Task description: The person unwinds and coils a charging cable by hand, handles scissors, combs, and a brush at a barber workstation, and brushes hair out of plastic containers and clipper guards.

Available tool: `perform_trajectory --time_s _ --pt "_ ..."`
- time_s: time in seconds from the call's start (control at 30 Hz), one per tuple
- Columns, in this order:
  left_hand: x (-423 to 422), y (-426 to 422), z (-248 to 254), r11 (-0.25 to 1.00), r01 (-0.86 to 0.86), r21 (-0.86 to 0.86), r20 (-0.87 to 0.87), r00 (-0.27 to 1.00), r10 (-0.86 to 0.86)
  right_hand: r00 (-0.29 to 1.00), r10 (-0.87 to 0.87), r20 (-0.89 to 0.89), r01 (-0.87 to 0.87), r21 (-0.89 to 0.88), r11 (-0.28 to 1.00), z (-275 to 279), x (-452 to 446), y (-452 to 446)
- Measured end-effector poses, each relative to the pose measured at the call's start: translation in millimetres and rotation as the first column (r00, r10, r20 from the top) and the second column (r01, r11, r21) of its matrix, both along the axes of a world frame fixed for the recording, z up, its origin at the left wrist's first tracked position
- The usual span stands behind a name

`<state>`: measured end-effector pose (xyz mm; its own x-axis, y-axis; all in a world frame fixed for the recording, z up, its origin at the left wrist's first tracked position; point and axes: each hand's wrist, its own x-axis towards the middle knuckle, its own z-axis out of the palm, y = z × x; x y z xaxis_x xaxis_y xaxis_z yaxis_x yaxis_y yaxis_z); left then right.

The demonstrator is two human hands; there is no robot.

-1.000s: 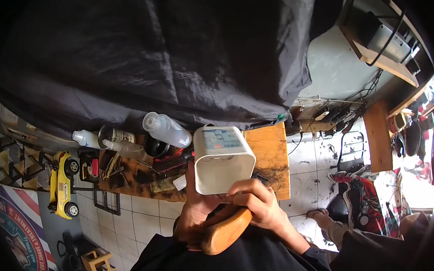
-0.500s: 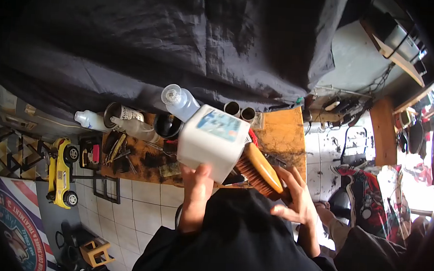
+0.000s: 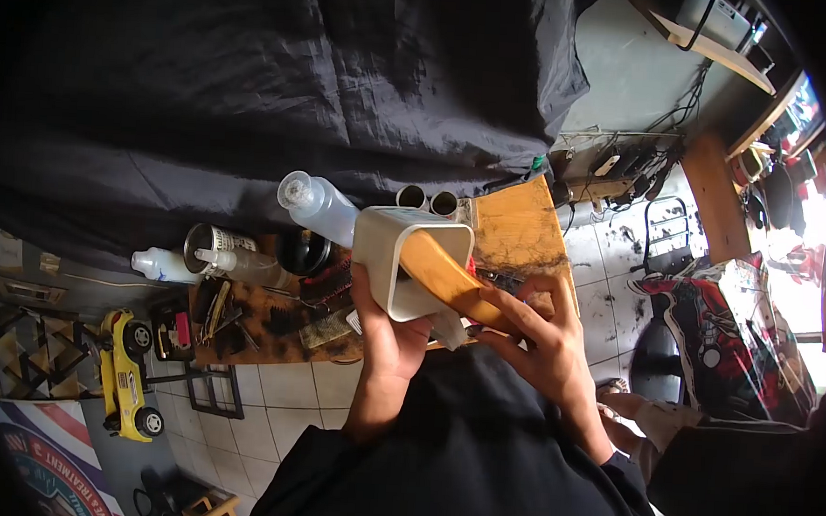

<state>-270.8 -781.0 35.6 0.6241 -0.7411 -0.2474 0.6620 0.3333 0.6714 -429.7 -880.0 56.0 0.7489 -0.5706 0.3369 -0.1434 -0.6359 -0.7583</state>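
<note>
My left hand (image 3: 385, 341) is closed round a white square plastic tub (image 3: 372, 247), tilted so that its open mouth faces me. In my right hand (image 3: 553, 345) is a wooden-backed brush (image 3: 458, 287), gripped by its near end. The brush's far end reaches into the mouth of the tub, and its bristles are hidden from me. A pale, crumpled-looking scrap (image 3: 448, 331) shows just below the tub; I cannot tell what it is. Beyond the tub stands a clear plastic bottle (image 3: 327, 211).
The wooden table (image 3: 517, 231) is strewn with dark hair clippings. Two cups (image 3: 410, 198), a spray bottle (image 3: 244, 266), a can (image 3: 210, 238) and a black bowl (image 3: 303, 250) stand along its back. A yellow toy car (image 3: 129, 374) is at left. A person's leg (image 3: 638, 419) shows at right.
The tub has turned so its open mouth now faces me. The brush has swung from beside the tub to its mouth, bristles out of sight. The view has shifted slightly.
</note>
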Motion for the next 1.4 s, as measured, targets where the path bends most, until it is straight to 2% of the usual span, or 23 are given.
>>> perform_trajectory --time_s 0.17,0.23,0.27,0.33,0.4,0.47,0.53,0.6,0.7,0.77,0.8,0.83,0.87,0.9,0.93,1.0,1.07,1.13,1.2,1.27,1.3,1.33,1.4 --pt "16.1 7.2 0.6 0.984 0.030 -0.175 -0.253 0.965 -0.074 0.992 -0.118 0.052 0.118 0.001 0.993 -5.2 -16.7 -9.5" --pt "23.2 7.0 -5.5 0.917 0.199 -0.345 -0.288 0.908 -0.305 0.976 -0.102 0.191 0.026 0.361 0.932 -22.1 -16.0 -16.1" --pt "21.8 9.8 -10.9 0.914 0.201 -0.352 -0.287 0.906 -0.310 0.945 -0.124 0.301 -0.055 0.523 0.851 -24.5 -11.8 -18.1" --pt "18.7 10.9 -12.7 0.917 0.264 -0.298 -0.376 0.851 -0.367 0.960 -0.029 0.279 -0.119 0.496 0.860 -22.2 -8.1 -23.4" --pt "20.0 14.3 -23.7 0.781 0.430 -0.453 -0.299 0.753 -0.587 0.894 -0.032 0.448 -0.314 0.674 0.669 -28.9 1.2 -15.4" --pt "6.3 17.1 -19.6 0.923 0.372 0.098 -0.154 0.922 -0.355 0.951 0.067 0.303 -0.263 0.671 0.693 -20.8 6.3 -14.3" --pt "3.3 25.6 -24.0 0.936 0.345 0.068 -0.087 0.937 -0.338 0.960 0.087 0.265 -0.265 0.771 0.579 -25.4 8.1 -12.4" --pt "12.7 33.5 -27.0 0.922 0.382 0.061 0.108 0.916 -0.386 0.958 0.145 0.246 -0.274 0.651 0.708 -28.4 14.1 -12.9" --pt "24.4 41.0 -39.0 0.941 0.337 0.020 0.274 0.904 -0.329 0.964 0.117 0.237 -0.241 0.604 0.760 -32.7 23.4 -8.9" --pt "20.4 33.5 -15.4 0.969 0.246 -0.037 0.418 0.884 -0.208 0.978 0.107 0.181 -0.205 0.707 0.677 -23.0 26.3 -6.7" --pt "23.8 35.7 -17.2 0.970 0.241 -0.038 0.417 0.886 -0.204 0.983 0.112 0.144 -0.183 0.770 0.611 -18.8 27.2 -5.9" --pt "30.7 39.8 -21.1 0.958 0.274 0.080 0.232 0.930 -0.285 0.982 0.119 0.144 -0.186 0.769 0.611 -23.2 29.5 -7.2" --pt "37.5 43.0 -26.0 0.928 0.323 0.186 0.034 0.942 -0.335 0.974 0.144 0.176 -0.223 0.603 0.766 -31.7 32.8 -9.8" --pt "42.3 45.4 -32.7 0.928 0.354 0.119 0.026 0.933 -0.359 0.963 0.176 0.204 -0.246 0.405 0.881 -36.1 35.8 -11.6" --pt "43.5 45.8 -27.1 0.930 0.349 0.114 0.028 0.935 -0.354 0.962 0.181 0.204 -0.251 0.401 0.881 -33.4 37.4 -11.5" --pt "42.1 47.3 -15.5 0.853 0.512 0.097 0.171 0.836 -0.521 0.959 0.103 0.266 -0.262 0.680 0.685 -25.5 38.4 -8.8" --pt "39.7 27.6 -14.5 0.894 0.448 -0.018 0.302 0.855 -0.422 0.958 0.054 0.280 -0.237 0.679 0.695 -27.4 42.9 -9.6" --pt "35.6 23.9 -1.0 0.907 0.227 0.354 0.250 0.912 -0.326 0.971 0.107 0.214 -0.208 0.535 0.819 -36.9 46.6 -16.0" --pt "36.8 22.8 -8.3 0.942 0.230 0.243 0.118 0.957 -0.264 0.960 0.120 0.253 -0.220 0.421 0.880 -39.6 47.2 -19.2" --pt "37.8 24.3 -4.5 0.975 0.170 0.144 0.126 0.974 -0.189 0.989 -0.061 0.136 -0.058 0.727 0.684 -28.0 40.1 -15.8" --pt "40.8 26.6 -3.9 0.966 0.217 0.144 0.087 0.969 -0.231 0.979 -0.131 0.157 -0.004 0.655 0.756 -28.6 40.7 -12.9" --pt "43.0 26.9 -4.6 0.966 0.213 0.147 0.082 0.970 -0.227 0.986 -0.073 0.149 -0.004 0.464 0.886 -14.6 38.9 -15.2" --pt "45.9 27.0 -8.0 0.972 0.219 0.083 0.125 0.966 -0.228 0.962 0.077 0.260 -0.160 0.312 0.937 -13.3 29.5 -17.8"
